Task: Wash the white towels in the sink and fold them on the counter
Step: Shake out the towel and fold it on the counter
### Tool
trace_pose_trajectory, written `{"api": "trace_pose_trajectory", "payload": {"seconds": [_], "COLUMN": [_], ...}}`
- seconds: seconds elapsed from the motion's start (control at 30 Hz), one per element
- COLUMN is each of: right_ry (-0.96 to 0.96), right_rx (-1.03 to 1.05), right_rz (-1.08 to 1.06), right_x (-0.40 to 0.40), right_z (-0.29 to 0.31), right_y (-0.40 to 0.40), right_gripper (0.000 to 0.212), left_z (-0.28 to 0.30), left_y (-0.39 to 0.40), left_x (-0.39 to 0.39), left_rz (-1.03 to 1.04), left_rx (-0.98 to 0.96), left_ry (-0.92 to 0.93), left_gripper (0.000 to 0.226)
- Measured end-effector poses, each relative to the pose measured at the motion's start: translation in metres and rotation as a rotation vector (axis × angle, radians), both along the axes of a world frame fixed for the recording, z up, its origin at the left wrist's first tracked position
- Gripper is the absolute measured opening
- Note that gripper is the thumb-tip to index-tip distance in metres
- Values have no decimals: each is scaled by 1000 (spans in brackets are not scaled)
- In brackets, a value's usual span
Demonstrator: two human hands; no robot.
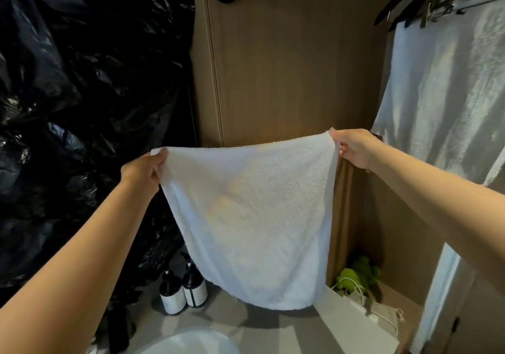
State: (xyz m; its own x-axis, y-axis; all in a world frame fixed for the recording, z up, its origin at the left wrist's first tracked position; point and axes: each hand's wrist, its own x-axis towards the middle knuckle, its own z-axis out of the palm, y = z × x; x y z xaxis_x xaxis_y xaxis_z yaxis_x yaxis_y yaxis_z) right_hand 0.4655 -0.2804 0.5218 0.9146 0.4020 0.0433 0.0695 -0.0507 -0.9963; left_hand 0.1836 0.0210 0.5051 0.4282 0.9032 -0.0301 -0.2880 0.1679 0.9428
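I hold a white towel spread out in front of me above the counter, my left hand pinching its upper left corner with curled fingers and my right hand pinching its upper right corner the same way, so the cloth hangs down between them with its lower edge near the counter. Below it, the white rim of the sink shows at the bottom, two dark pump bottles stand to the left on the counter, and another white towel hangs from a hanger on my right.
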Motion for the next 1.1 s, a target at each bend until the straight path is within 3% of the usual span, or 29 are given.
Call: {"api": "trace_pose_trajectory", "payload": {"seconds": [0.2, 0.33, 0.5, 0.7, 0.8, 1.1], "right_ry": [188, 148, 99, -52, -36, 19], "right_rx": [136, 167, 237, 210, 163, -136], "right_rz": [-85, -171, -171, -154, -105, -139], "right_x": [9, 11, -5, -40, -66, -105], "right_z": [-3, -4, -20, -88, -136, -238], "right_y": [16, 14, -2, -58, -95, -144], "right_gripper": [40, 53, 13, 18, 7, 5], "left_z": [2, 6, -15, -79, -132, -275], "left_y": [-14, -27, -47, -87, -112, -168], "left_x": [11, 17, 2, -48, -73, -129], "left_rz": [141, 248, 267, 143, 83, -18], "left_rx": [32, 81, 245, 395, 350, -45], "left_ry": [40, -4, -138, -118, -81, 248], "left_gripper": [38, 30, 15, 13, 15, 13]}}
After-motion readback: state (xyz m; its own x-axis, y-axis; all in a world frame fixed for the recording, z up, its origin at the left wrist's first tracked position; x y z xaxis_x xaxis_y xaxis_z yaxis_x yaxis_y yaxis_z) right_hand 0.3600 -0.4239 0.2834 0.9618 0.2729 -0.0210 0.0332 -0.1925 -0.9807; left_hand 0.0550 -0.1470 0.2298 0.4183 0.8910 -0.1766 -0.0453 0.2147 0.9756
